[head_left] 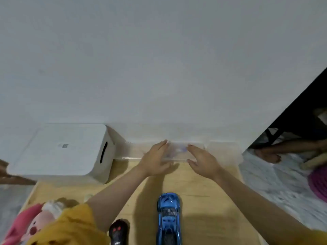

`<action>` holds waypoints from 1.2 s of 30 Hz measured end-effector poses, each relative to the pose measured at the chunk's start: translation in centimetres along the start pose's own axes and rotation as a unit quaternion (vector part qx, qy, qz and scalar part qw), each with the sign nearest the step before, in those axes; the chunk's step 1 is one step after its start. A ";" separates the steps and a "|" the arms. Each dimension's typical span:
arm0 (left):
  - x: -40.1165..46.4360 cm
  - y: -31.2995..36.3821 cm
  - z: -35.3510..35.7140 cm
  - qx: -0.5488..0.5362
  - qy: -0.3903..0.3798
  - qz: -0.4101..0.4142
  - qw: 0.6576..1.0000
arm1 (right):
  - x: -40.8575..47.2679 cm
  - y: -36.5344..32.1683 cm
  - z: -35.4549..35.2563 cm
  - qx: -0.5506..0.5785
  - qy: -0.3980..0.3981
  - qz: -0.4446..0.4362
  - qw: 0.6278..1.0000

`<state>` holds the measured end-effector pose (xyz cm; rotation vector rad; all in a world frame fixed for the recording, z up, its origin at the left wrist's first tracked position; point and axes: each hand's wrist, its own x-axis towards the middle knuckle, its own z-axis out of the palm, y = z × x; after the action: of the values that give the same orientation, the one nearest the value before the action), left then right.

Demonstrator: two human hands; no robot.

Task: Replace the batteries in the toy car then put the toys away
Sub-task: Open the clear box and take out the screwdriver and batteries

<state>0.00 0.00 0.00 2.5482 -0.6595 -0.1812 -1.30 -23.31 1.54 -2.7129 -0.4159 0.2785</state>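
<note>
2 hands [178, 159] flat on clear box [221, 151]

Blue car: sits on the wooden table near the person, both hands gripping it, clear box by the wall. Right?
Not quite. In the head view the blue car lies untouched; both hands, left and right, reach the clear box by the wall. The rest holds.

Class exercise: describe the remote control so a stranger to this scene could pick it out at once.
Start at the wooden table and go to its near edge. Left of the blue toy car lies the remote control. It is small and black with red buttons, unlike the pink plush toy further left.
</note>
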 end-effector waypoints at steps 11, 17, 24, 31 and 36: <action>2.5 -1.8 2.5 0.052 0.031 0.025 0.998 | 1.8 2.2 2.0 -0.116 0.029 -0.070 0.990; 2.6 -2.5 2.8 0.104 0.027 0.060 0.992 | 2.2 2.4 1.9 -0.147 0.032 -0.079 0.986; 2.6 -1.8 2.6 0.136 0.061 0.068 0.986 | 2.5 1.4 -0.7 -0.040 0.032 -0.048 0.998; 2.7 -1.5 2.3 0.215 0.112 0.056 0.969 | 3.2 2.4 -2.6 0.002 0.165 -0.102 0.981; 1.9 -1.8 1.8 0.240 0.115 0.071 0.961 | 4.0 1.8 -2.4 -0.044 0.384 -0.038 0.921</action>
<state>2.00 -0.37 -2.41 2.8965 -0.8732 0.3646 3.44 -24.40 2.47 -2.6107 -0.2931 -0.8233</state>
